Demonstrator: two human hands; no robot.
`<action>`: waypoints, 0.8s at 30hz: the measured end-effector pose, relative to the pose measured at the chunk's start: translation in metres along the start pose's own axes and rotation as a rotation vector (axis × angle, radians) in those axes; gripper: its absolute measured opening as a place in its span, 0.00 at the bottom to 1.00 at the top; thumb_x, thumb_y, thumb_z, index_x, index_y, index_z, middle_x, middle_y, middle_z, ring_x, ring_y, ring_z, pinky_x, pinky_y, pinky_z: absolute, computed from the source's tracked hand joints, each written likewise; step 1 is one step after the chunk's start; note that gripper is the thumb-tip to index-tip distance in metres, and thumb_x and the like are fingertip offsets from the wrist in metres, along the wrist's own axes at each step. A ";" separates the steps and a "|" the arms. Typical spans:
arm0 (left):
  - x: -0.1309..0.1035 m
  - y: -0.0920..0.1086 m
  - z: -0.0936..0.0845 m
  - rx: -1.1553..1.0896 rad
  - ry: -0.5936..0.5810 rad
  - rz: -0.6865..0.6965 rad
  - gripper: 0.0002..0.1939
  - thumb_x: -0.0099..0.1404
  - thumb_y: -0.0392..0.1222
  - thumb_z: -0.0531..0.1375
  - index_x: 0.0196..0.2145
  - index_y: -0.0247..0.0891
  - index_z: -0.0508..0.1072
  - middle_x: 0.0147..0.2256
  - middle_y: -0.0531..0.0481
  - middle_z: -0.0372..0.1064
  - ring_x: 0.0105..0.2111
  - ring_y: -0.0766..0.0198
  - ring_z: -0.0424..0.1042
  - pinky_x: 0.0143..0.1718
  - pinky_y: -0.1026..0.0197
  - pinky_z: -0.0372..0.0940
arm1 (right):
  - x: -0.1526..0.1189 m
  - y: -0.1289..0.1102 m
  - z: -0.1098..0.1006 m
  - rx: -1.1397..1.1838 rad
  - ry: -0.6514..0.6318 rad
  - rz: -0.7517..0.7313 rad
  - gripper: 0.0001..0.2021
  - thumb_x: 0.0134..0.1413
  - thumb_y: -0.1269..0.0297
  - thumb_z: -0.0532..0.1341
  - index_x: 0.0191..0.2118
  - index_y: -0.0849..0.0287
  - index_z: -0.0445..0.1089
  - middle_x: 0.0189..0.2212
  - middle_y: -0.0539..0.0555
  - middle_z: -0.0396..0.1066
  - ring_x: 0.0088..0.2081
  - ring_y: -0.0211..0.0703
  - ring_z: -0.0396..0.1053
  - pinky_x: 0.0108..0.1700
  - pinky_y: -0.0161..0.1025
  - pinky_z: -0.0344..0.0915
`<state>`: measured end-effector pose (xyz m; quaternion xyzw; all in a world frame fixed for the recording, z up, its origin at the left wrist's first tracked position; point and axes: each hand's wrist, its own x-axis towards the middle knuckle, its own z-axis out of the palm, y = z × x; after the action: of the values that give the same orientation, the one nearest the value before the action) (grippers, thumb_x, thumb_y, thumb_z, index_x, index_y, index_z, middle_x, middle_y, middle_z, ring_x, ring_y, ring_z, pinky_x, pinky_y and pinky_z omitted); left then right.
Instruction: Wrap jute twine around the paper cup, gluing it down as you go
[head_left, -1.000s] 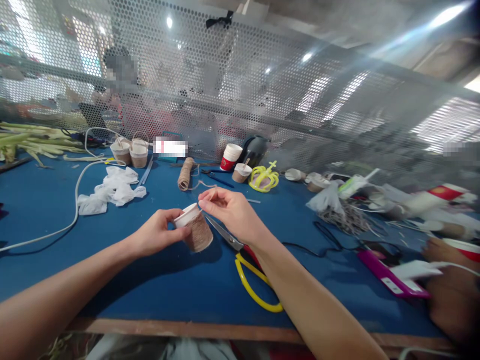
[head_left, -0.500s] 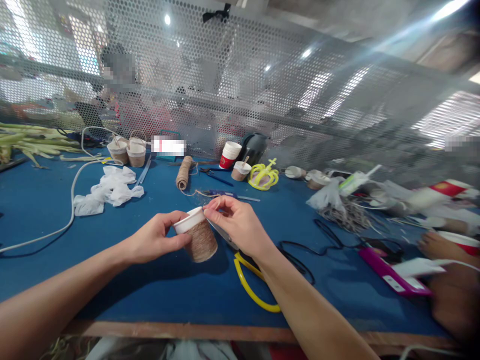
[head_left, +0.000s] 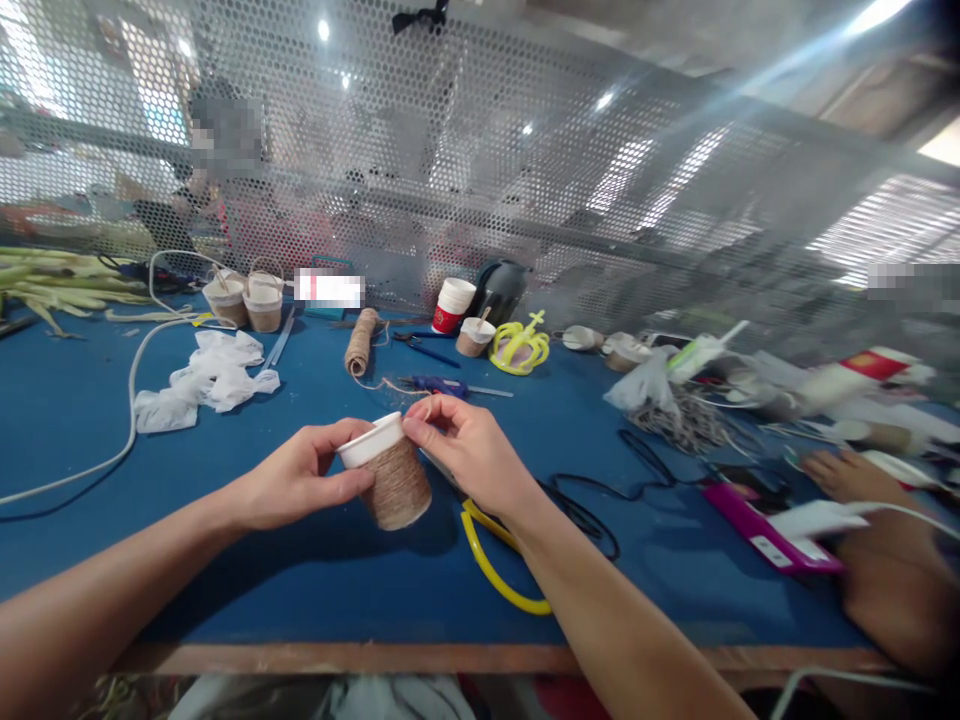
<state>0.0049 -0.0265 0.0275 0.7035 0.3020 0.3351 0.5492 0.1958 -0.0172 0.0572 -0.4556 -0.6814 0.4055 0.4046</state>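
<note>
My left hand (head_left: 304, 478) grips a paper cup (head_left: 399, 487) by its white rim, thumb outside and fingers at the mouth. Brown twine is wound around the cup's side below the rim, and the cup is tilted. At the rim's right side, my right hand (head_left: 466, 445) pinches the twine between thumb and fingertips. That strand runs back towards a twine roll (head_left: 361, 343) lying on the blue table. Scissors with yellow handles (head_left: 495, 578) lie under my right wrist, their blades partly hidden. Just beyond my fingers is a blue glue gun (head_left: 442, 386).
Crumpled white material (head_left: 214, 375) lies left, near a white cable (head_left: 133, 400). Twine-wrapped cups (head_left: 264, 305), pliers (head_left: 427, 350), stacked paper cups (head_left: 453, 305) and a yellow crown-shaped piece (head_left: 519, 348) stand behind. At right are a purple power strip (head_left: 765, 530) and another person's hand (head_left: 851, 478).
The whole view has shifted slightly, so things appear a little further left. Both my hands keep their hold on the cup and the twine. The other person's hand has moved.
</note>
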 end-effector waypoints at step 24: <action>0.008 -0.005 -0.008 -0.119 0.192 0.034 0.21 0.50 0.48 0.62 0.40 0.34 0.68 0.49 0.42 0.61 0.50 0.54 0.59 0.51 0.58 0.54 | 0.001 0.016 0.014 0.232 0.012 0.236 0.14 0.50 0.51 0.54 0.31 0.57 0.55 0.26 0.47 0.56 0.29 0.35 0.55 0.32 0.33 0.54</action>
<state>0.0035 -0.0143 0.0254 0.6391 0.3208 0.4277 0.5528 0.1873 -0.0146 0.0381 -0.4851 -0.5692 0.5234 0.4083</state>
